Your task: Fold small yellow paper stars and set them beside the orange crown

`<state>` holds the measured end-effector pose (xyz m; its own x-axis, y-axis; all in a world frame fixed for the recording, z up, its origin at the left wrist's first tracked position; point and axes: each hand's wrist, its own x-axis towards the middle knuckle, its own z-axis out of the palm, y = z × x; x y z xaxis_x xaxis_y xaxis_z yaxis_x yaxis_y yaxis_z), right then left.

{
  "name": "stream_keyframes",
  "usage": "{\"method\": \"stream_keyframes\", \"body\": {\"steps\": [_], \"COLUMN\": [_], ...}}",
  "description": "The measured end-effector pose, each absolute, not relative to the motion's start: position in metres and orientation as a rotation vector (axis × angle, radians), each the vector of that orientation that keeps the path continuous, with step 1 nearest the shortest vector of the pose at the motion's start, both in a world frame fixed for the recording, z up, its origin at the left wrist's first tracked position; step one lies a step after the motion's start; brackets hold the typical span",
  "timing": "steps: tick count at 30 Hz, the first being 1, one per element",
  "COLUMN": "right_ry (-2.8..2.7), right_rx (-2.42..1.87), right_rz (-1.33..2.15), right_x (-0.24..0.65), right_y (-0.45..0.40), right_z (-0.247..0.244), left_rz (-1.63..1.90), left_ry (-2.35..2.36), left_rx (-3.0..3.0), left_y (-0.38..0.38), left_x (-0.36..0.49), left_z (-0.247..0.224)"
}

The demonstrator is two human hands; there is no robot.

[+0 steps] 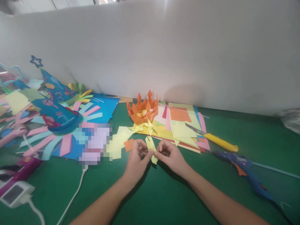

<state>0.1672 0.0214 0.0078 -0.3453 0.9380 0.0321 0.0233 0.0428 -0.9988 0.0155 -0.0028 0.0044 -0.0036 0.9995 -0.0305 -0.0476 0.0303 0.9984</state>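
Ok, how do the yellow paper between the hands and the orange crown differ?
The yellow paper is pale, the crown bright orange. The paper is a narrow strip; the crown a wider ring of points. The left hand and right hand hold the paper; the crown stands beyond, untouched. Both look folded from paper.

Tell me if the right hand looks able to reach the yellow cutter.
Likely yes: only flat sheets and green tabletop seem to lie between the right hand and the yellow cutter, though that hand is pinching pale yellow paper.

Head camera, one: above and behind left hand (137, 157) and right hand (172, 155); near; facing forward-down, pale wall (211, 56) beyond.
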Motion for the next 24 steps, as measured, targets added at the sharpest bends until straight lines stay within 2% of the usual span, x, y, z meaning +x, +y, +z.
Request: {"method": "stream_keyframes", "body": {"steps": [6, 12, 17, 24], "right_ry": [-1.446, -1.338, -1.321, -1.403], "right_rx": [-1.009, -1.013, -0.948, -0.987], "right_rz": [1.465, 1.544, 1.594, 1.477], "right_x": [0.1681, 0.1627, 0.161, 0.1601], "right_y": [0.0218, 0.0208, 0.0199, 0.0185], "right_z": [0.0076, 0.004, -0.0014, 0.0013], "left_rz": [1.227, 1.187, 1.183, 1.229], "left_ry": [1.245, 1.107, 1.09, 1.161], "left_rx": [1.271, 0.976, 0.977, 1.075], "left_y": [-0.0024, 0.0024, 0.0021, 0.0], "left_x": [0.0147, 0.0159, 0.0159, 0.0161], "left_z": [0.0054, 0.0046, 0.0037, 0.0027]}}
